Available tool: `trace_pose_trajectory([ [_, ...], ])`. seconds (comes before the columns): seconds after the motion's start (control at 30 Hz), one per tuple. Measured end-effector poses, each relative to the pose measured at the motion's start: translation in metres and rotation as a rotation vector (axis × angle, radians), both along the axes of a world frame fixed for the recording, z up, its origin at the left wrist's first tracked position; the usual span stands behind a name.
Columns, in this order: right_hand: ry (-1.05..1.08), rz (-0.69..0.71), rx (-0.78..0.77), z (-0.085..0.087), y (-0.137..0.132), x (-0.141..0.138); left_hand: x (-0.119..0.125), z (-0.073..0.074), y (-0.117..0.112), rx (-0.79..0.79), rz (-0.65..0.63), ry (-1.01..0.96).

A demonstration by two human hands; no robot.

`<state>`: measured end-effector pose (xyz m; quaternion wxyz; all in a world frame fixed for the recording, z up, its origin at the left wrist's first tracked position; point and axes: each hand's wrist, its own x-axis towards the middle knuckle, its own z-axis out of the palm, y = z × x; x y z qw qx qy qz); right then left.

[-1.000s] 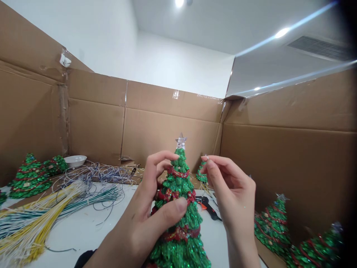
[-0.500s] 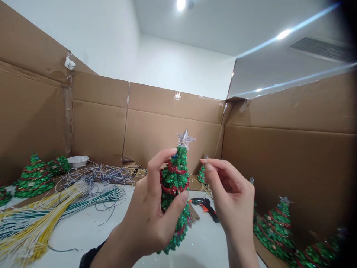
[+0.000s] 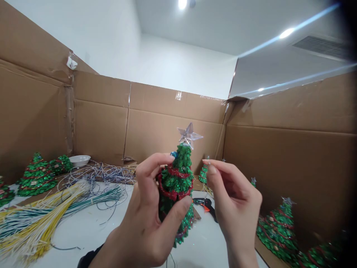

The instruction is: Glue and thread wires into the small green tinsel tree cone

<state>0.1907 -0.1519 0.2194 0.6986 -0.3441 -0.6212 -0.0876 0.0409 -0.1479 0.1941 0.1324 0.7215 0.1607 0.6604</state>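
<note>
Left hand (image 3: 147,219): fingers curled, gripping sequinned green tree (image 3: 178,182), held above table
Right hand (image 3: 235,204): fingertips pinched, any contents too small to tell
Tree top: 1 clear plastic star (image 3: 189,134)

Vs 1 s ago: glitter Xmas tree (image 3: 176,186) lifted & tilted in L hand (image 3: 150,212), whole lower end now above bottom of view, below L thumb. Clear star (image 3: 189,134) higher, well above L fingers. Blue bead (image 3: 174,154) now showing just by L fingertips. Glue gun (image 3: 205,203) more hidden, just left of R hand (image 3: 237,204).
</note>
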Motion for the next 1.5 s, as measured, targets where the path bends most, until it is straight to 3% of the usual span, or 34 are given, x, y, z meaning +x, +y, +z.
trace_pose_trajectory([
  [0.33,0.000,-0.020,0.108,-0.003,-0.007,-0.001,-0.001,0.004,0.011,0.079,-0.006,-0.038],
  [0.5,0.034,0.009,0.069,-0.001,0.001,-0.001,-0.006,0.009,0.025,0.034,-0.049,-0.111],
  [0.73,0.113,-0.003,0.033,0.001,0.014,0.003,-0.025,0.017,0.044,0.077,0.086,-0.254],
  [0.9,0.120,-0.031,0.056,0.000,0.013,0.002,-0.041,0.028,0.044,0.167,0.165,-0.325],
  [1.0,0.039,-0.030,-0.036,-0.001,0.019,0.001,-0.049,0.033,0.041,0.210,0.208,-0.350],
  [1.17,-0.290,-0.114,-0.397,-0.006,0.037,0.001,-0.060,0.035,0.041,0.306,0.261,-0.319],
  [1.37,-0.242,-0.070,-0.382,-0.005,0.038,0.005,-0.068,0.035,0.050,0.312,0.176,-0.172],
  [1.5,-0.263,0.051,-0.406,-0.003,0.032,0.004,-0.065,0.032,0.054,0.222,0.154,-0.032],
])
